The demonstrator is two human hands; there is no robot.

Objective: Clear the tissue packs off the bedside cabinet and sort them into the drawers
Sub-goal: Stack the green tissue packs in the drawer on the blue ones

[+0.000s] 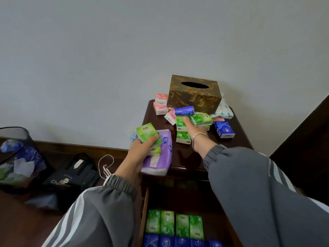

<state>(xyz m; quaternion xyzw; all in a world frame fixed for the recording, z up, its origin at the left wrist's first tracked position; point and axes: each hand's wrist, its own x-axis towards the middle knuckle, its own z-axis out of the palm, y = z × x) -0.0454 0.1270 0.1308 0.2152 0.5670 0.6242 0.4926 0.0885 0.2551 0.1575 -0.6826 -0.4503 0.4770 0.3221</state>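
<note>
On the cabinet (242, 139), a pile of tissue packs (201, 119) remained unsorted — the left hand (142, 148) gripped green packs (146, 133), the right hand (195, 131) lay outstretched on another — while the open drawer (144, 207) below already held green and blue rows.

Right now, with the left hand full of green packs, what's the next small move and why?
Probably curl the right hand around the green pack its fingers touch, then lift it. Other colours lie mixed around it, the left hand grips green packs, and the open drawer below holds a green row to join.
</note>
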